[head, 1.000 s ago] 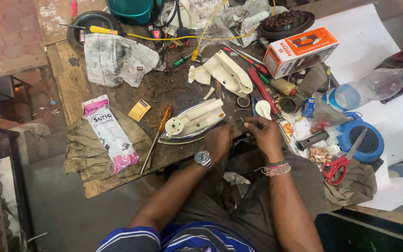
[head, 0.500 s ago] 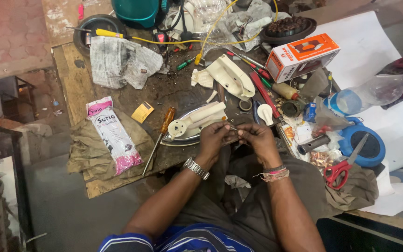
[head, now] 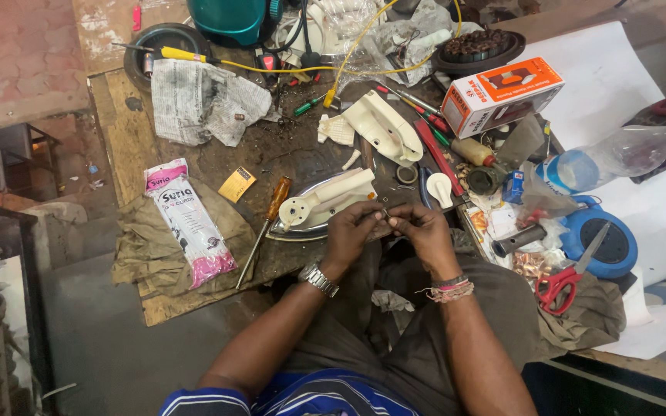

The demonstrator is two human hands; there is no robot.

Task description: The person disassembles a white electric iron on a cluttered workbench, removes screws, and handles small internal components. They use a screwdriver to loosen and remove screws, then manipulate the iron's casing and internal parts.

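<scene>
My left hand point(head: 351, 228) and my right hand point(head: 419, 230) meet at the near edge of the wooden workbench point(head: 194, 166), fingertips pinching a small metal part point(head: 385, 213) between them. The part is too small to tell what it is. Just beyond my fingers lies a clothes iron point(head: 325, 202) with a cream plastic body and a metal soleplate. A wristwatch is on my left wrist, thread bands on my right. A screwdriver point(head: 265, 226) with an orange-brown handle lies left of the iron.
A second cream iron cover point(head: 383, 127), an orange box point(head: 500, 94), a plastic bottle point(head: 618, 152), red scissors point(head: 566, 276), a blue round tool point(head: 609, 243), a pink and white packet point(head: 189, 223), crumpled newspaper point(head: 202, 100) and yellow wire crowd the bench.
My two hands have drawn closer together and shifted slightly up towards the iron; the small part is now pinched between both sets of fingertips.
</scene>
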